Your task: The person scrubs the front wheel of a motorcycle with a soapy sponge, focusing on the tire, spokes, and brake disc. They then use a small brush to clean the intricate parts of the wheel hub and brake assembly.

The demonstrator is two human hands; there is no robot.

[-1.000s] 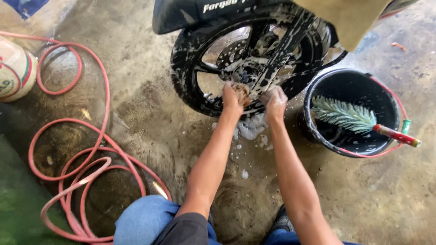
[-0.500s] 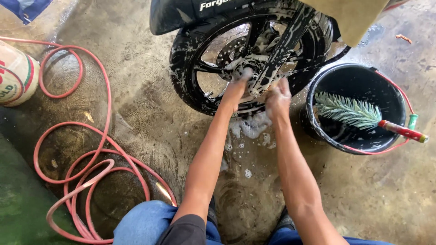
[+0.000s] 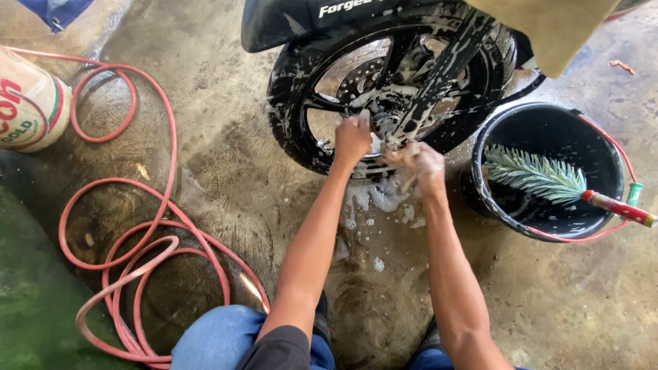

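While we crouch on the wet concrete floor (image 3: 226, 171), the soapy motorcycle wheel (image 3: 391, 89) fills the upper middle of our view, its black tyre and spokes streaked with foam. Left of us a long red hose (image 3: 161, 253) lies in loose coils across the floor, one loop running up toward a pale sack (image 3: 31, 103) at the left edge. Right of the wheel, just beside the tyre, stands a black bucket (image 3: 603, 157); a bristly green-white brush (image 3: 534, 175) with a red handle rests across it, the handle poking over the right rim. A patch of suds (image 3: 377, 199) lies on the floor under the wheel.

Our left hand (image 3: 351, 137) is clenched into a fist against the lower rim near the hub; whether it holds a cloth we cannot tell. Our right hand (image 3: 419, 164), covered in foam, is just beside it at the bottom of the wheel, fingers curled; what it grips, if anything, is hidden by lather. Both forearms reach straight forward, our blue-clad knees (image 3: 226, 339) at the bottom edge.
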